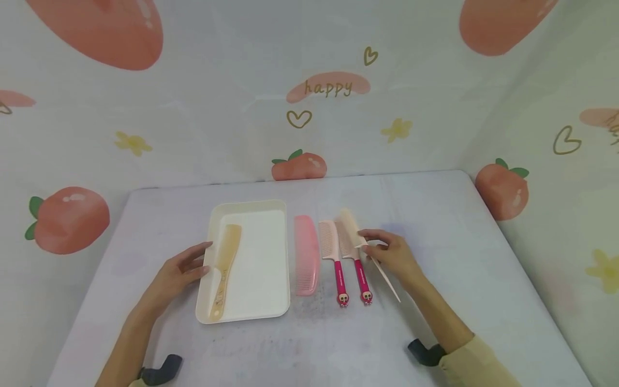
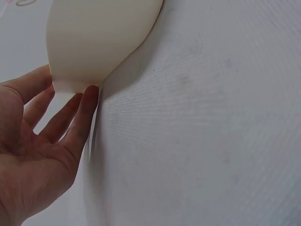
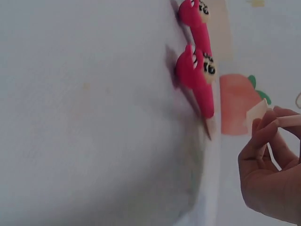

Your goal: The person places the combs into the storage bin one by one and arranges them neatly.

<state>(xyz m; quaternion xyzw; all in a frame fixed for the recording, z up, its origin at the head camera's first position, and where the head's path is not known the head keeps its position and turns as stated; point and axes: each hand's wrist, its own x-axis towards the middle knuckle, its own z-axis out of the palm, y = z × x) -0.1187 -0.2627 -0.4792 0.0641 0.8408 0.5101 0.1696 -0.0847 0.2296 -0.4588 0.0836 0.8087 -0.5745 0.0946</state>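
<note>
My right hand (image 1: pixel 394 255) pinches a pale cream rat-tail comb (image 1: pixel 350 224) between thumb and fingers, near where its toothed part meets the thin tail. In the right wrist view the same hand (image 3: pixel 273 165) appears with part of the comb between its fingertips. The comb overlaps one of two combs with dark pink handles (image 1: pixel 340 279) in the head view. At the left, my left hand (image 1: pixel 176 271) touches the left rim of a white tray (image 1: pixel 286 258) with its fingertips and thumb. In the left wrist view the fingers reach the tray's outer side (image 2: pixel 94 42). A yellowish wooden-looking comb (image 1: pixel 226 269) lies in the tray.
A wide pink comb (image 1: pixel 306 255) lies just right of the tray, beside the dark-pink-handled combs. The handles end in small character heads (image 3: pixel 190 70). The table (image 1: pixel 338 349) has a light cloth, and a fruit-printed backdrop (image 1: pixel 217 107) stands behind and at both sides.
</note>
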